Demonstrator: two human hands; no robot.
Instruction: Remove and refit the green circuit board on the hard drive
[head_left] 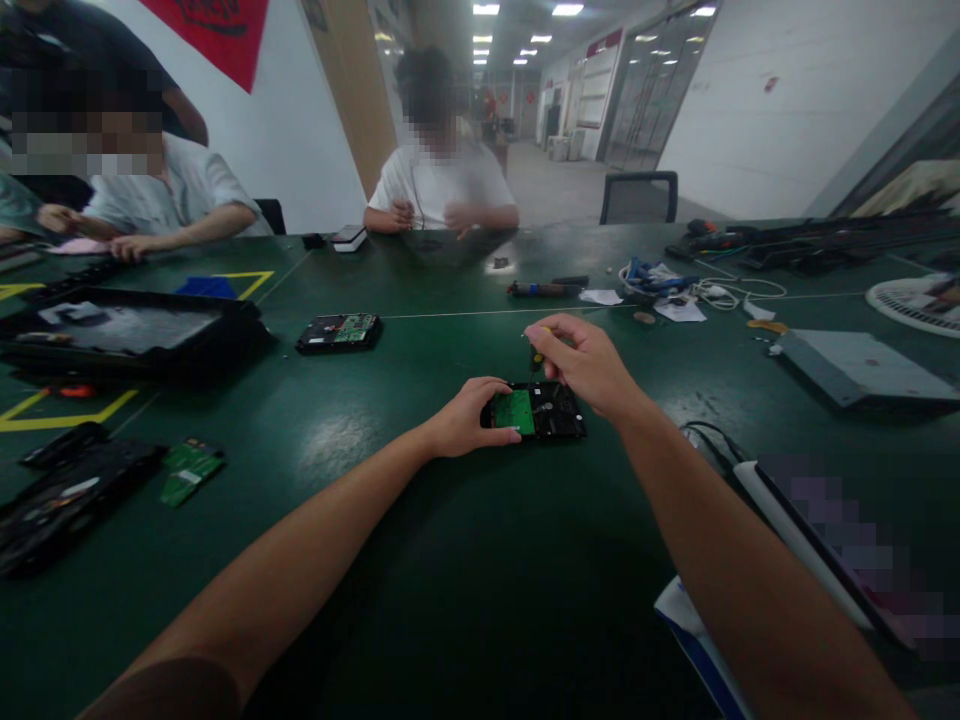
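A small black hard drive [551, 410] with a green circuit board on its left half lies on the dark green table [420, 560] in front of me. My left hand [469, 415] grips the drive's left end, thumb along its near edge. My right hand [581, 362] is closed on a small screwdriver [535, 357], held upright with its tip down on the drive's far edge.
Another hard drive [339, 332] lies farther left. A black tray [124, 335] and loose green boards [189, 470] are at the left. A grey flat box [862, 365] is at the right, cables [675, 285] beyond. Two other people sit across the table.
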